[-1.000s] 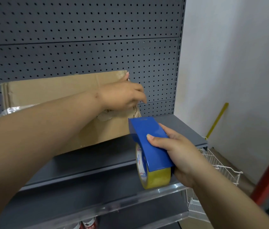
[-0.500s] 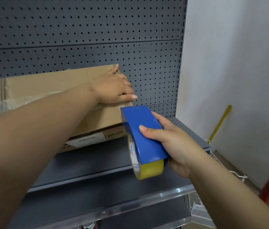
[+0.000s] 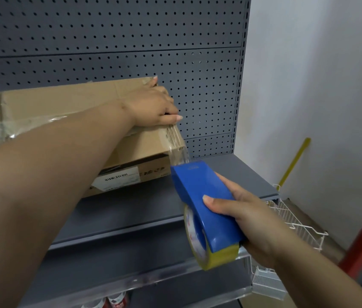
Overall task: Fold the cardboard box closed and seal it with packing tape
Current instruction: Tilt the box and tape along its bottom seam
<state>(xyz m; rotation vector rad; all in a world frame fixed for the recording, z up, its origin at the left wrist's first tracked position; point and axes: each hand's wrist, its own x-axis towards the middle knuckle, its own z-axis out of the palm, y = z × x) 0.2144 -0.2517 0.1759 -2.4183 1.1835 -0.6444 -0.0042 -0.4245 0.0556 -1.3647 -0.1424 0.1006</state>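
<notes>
A brown cardboard box lies on the grey shelf against the pegboard, its top flaps folded down. My left hand presses flat on the box's right end. My right hand grips a blue tape dispenser holding a yellow-sided roll of tape, just below and right of the box's near right corner. A strip of clear tape runs from the dispenser's front edge up over that corner. Loose clear tape or film shows at the box's left end.
The grey pegboard backs the shelf. A white wall stands at the right with a yellow stick leaning on it. White wire baskets hang below right. Beneath the shelf are a clear-fronted lower ledge and cans.
The box has tipped down to lie flatter, its labelled front side now in view. My left hand has flattened onto its right end. The dispenser now draws a tape strip from the box's corner.
</notes>
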